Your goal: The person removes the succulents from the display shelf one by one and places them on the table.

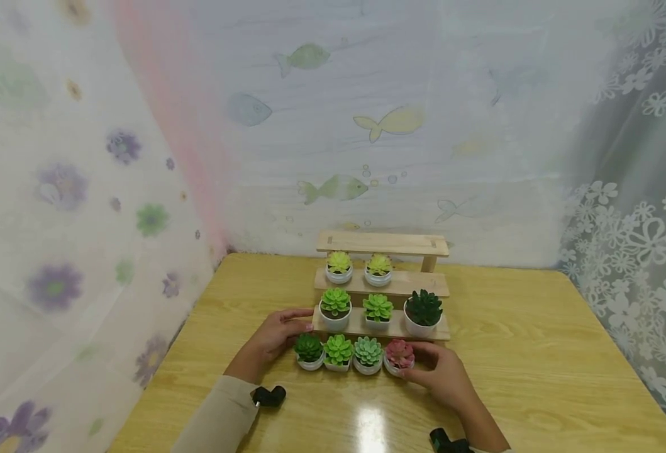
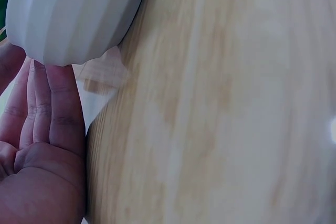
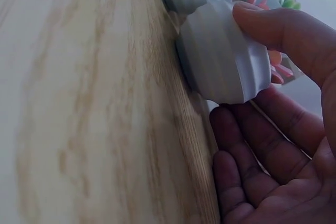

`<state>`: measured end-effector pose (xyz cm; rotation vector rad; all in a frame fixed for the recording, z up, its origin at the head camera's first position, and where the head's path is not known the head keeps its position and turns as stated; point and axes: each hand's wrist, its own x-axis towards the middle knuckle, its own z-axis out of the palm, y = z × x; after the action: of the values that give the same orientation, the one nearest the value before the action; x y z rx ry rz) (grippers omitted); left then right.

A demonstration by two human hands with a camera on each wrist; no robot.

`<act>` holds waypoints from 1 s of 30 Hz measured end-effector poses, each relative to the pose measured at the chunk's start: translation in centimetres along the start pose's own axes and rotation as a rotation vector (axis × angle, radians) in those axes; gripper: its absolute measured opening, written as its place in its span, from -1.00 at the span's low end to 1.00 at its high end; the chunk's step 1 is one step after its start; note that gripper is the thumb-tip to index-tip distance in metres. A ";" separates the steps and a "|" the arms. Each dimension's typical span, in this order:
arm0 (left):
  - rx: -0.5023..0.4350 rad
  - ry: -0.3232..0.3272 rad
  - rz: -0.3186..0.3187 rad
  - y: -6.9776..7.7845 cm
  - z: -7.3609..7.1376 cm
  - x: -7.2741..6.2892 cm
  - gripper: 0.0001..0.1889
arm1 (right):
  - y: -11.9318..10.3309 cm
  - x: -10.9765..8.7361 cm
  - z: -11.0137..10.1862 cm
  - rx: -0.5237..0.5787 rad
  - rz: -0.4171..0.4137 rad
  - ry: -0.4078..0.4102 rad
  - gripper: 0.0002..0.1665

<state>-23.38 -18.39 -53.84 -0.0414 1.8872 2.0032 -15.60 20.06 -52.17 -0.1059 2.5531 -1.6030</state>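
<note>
Ahead of me, beyond the yellowish wood-grain table, hung a pale sheet printed with fish. To my left was a white hanging with purple flowers; to my right, a greyish curtain with white ones. Light glared off the table near me.

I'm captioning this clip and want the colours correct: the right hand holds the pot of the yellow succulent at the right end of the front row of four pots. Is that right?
Not quite: the succulent is red-pink, not yellow, as the head view shows. The right hand does hold its pot, at that row's right end.
</note>
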 end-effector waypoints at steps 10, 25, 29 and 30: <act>-0.001 -0.011 -0.005 -0.2 -0.1 -0.1 -0.46 | 0.2 0.0 0.1 0.013 -0.002 -0.014 -0.38; 0.019 -0.030 -0.009 -0.1 -0.1 0.1 -0.46 | 0.2 -0.2 0.1 0.005 0.003 -0.007 -0.34; 0.017 -0.030 -0.007 -0.1 0.0 0.0 -0.47 | 0.3 -0.2 0.0 0.046 -0.024 -0.030 -0.32; 0.018 -0.029 -0.006 -0.1 0.0 -0.1 -0.47 | 0.3 -0.2 0.0 0.061 -0.032 -0.035 -0.31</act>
<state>-23.27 -18.36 -53.89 -0.0130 1.8847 1.9725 -15.43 20.25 -52.39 -0.1677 2.4866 -1.6737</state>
